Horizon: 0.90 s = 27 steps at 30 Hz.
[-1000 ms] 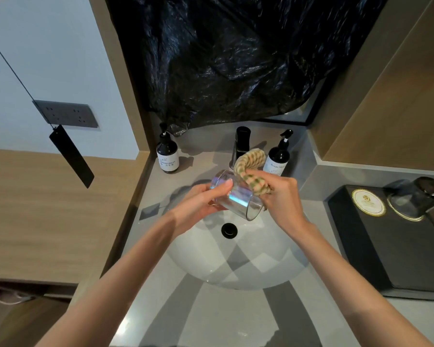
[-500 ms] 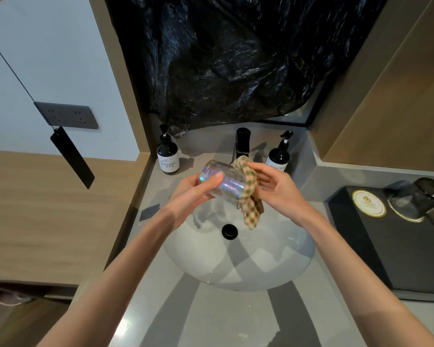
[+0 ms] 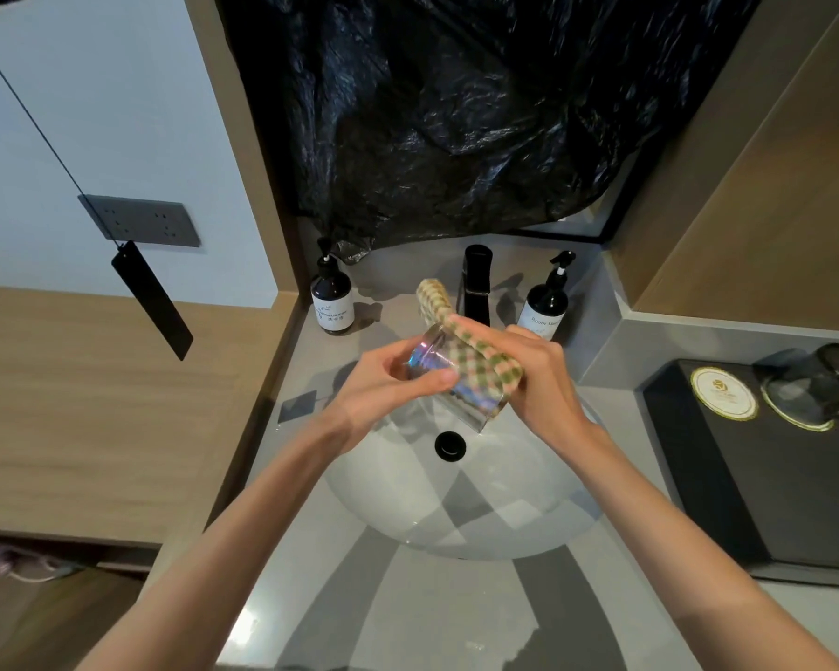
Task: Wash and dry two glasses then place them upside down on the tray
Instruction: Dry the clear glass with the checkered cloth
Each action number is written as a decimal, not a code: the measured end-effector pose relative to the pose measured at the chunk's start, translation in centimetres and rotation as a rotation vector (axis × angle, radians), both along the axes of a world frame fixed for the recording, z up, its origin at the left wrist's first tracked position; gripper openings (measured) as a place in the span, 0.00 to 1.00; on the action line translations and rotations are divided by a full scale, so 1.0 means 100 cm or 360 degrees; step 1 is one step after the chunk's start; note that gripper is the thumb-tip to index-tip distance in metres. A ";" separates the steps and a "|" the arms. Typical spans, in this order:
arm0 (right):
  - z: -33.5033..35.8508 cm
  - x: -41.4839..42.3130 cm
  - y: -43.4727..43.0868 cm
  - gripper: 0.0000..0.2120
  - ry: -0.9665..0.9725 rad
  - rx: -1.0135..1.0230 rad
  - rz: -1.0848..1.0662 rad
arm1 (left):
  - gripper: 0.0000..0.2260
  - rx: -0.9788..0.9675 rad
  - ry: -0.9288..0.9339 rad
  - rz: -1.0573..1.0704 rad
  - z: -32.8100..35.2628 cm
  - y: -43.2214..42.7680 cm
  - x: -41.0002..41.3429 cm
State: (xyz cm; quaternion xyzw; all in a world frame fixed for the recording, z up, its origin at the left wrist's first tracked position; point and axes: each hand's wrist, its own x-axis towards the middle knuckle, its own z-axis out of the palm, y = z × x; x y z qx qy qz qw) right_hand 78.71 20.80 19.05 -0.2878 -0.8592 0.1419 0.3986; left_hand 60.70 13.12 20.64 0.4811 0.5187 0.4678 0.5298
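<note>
We find the glass (image 3: 449,380) tilted over the sink (image 3: 461,515), mouth near-right; left hand (image 3: 383,394) grasps its base, right hand (image 3: 538,380) presses the cloth (image 3: 475,351) on it.

Glass (image 3: 449,380) held above sink (image 3: 456,515); faucet (image 3: 476,283) behind, 1 bottle (image 3: 331,297) each side; tray (image 3: 747,477) right, 2nd glass (image 3: 810,389) on it.

The grey worktop (image 3: 408,617) holds a white round sink (image 3: 504,520) in the middle. At its back edge stand two dark pump bottles (image 3: 331,302) (image 3: 544,307) and a black tap (image 3: 477,283). At its right edge lies a black tray (image 3: 747,486).
</note>
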 end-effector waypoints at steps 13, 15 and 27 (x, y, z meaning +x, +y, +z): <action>-0.009 -0.017 -0.022 0.11 0.0501 -0.1310 -0.0020 | 0.37 0.0062 -0.0150 -0.0038 -0.011 0.006 -0.012; -0.008 -0.015 -0.019 0.16 0.0466 -0.1109 -0.0062 | 0.36 0.0060 -0.0147 -0.0040 -0.012 0.006 -0.013; 0.020 0.004 -0.005 0.27 -0.0264 -0.0301 -0.0031 | 0.24 -0.0193 -0.0350 0.0053 -0.018 0.013 -0.013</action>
